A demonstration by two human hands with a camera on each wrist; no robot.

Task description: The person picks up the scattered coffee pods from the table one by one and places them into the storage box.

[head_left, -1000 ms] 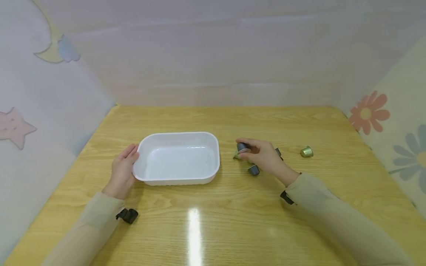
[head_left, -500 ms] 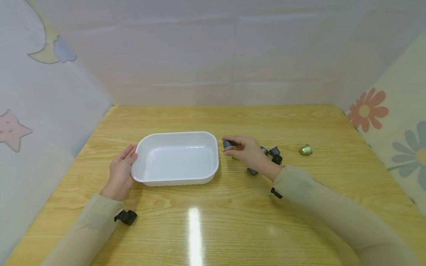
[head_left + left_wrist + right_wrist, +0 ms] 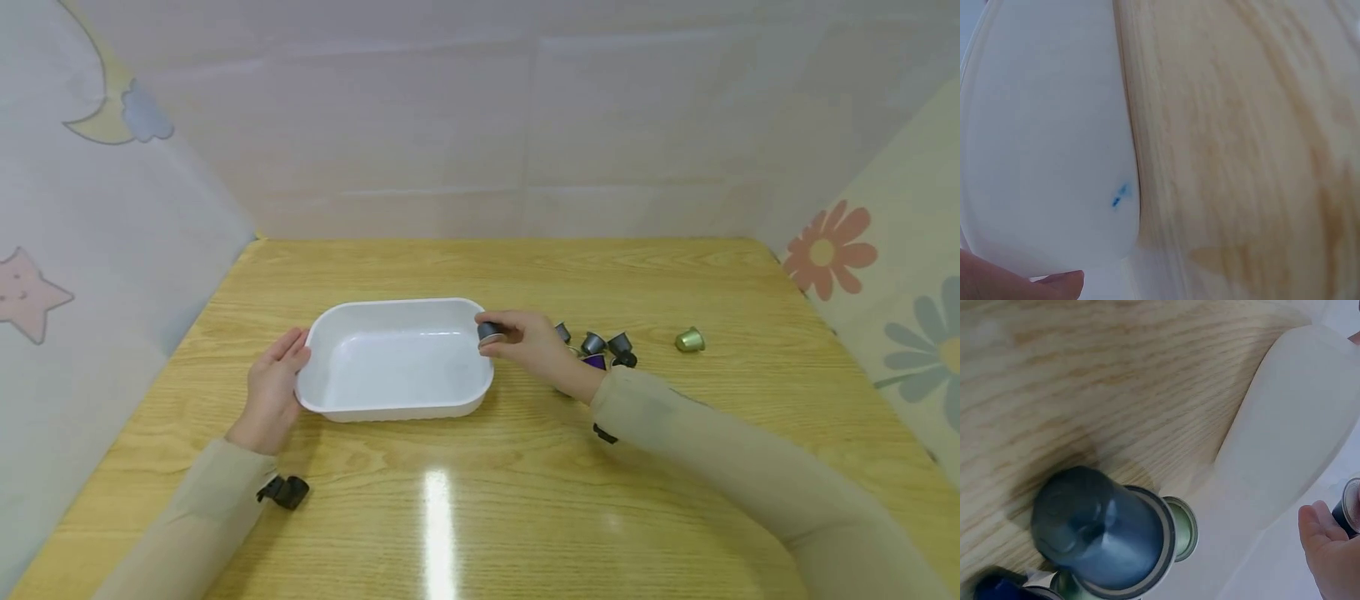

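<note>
My left hand (image 3: 272,396) holds the left end of the white basin (image 3: 405,412) at its rim; in the left wrist view, a fingertip (image 3: 1066,284) touches the basin's (image 3: 1047,137) corner. Between thumb and fingers, my right hand (image 3: 536,350) pinches a dark grey capsule (image 3: 490,331) at the basin's right rim. That pinched capsule (image 3: 1350,503) shows at the right edge of the right wrist view, beside the fingers of my right hand (image 3: 1332,550). No capsule shows inside the basin.
Several capsules lie beyond my right wrist, among them grey ones (image 3: 592,342) and a purple one (image 3: 595,362). Farther right lies a green capsule (image 3: 690,339). In the right wrist view, a dark capsule (image 3: 1097,531) is close up. Patterned walls surround the table (image 3: 525,500).
My right hand has carried the grey capsule left, from the group of capsules to the basin's right rim, uncovering more of the group. My left hand and the basin have barely moved.
</note>
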